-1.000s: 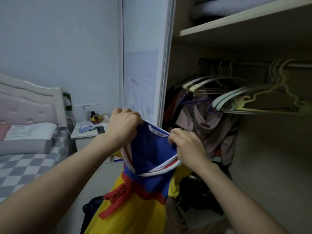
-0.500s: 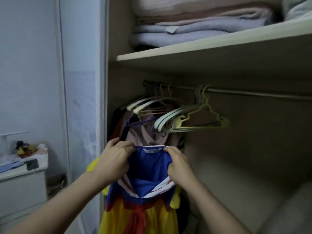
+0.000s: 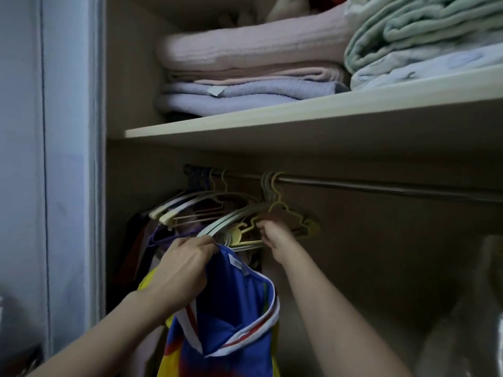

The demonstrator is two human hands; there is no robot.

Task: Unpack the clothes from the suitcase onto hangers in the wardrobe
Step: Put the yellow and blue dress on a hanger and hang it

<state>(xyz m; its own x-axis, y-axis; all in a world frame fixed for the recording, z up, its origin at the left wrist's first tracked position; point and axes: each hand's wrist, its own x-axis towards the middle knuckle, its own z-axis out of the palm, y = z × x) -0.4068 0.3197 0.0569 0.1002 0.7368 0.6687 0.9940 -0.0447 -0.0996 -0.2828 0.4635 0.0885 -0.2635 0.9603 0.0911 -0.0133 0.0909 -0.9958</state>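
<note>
An open wardrobe [image 3: 130, 77] fills the view. A pale shelf [image 3: 299, 115] crosses it from nine o'clock to three o'clock, stacked with folded blankets [image 3: 245, 66] toward twelve o'clock. Under the shelf a metal rail [image 3: 381, 186] runs toward three o'clock, with a bunch of hangers [image 3: 217, 210] crowded at its nine o'clock end over some dark hanging clothes [image 3: 136, 251].

The step in hand appears to be fetching a hanger for the garment. The dress [image 3: 234, 317] hangs at six o'clock, in front of the wardrobe and below the rail, not yet on any hanger. It has a blue bodice, a white collar edged in red, a small white label at the neck, and a yellow skirt below (soft and limp, so likely to sag once released).

The left hand [image 3: 182, 270], at seven o'clock, has its fingers curled round the neckline, bunching the cloth. The right hand [image 3: 275, 235], at the centre, reaches up and pinches the lower bar of a yellow hanger [image 3: 291, 213] with its fingertips.

The next move likely calls for lifting that hanger's hook off the rail without dragging its neighbours, then feeding its arms into the neck opening.
</note>
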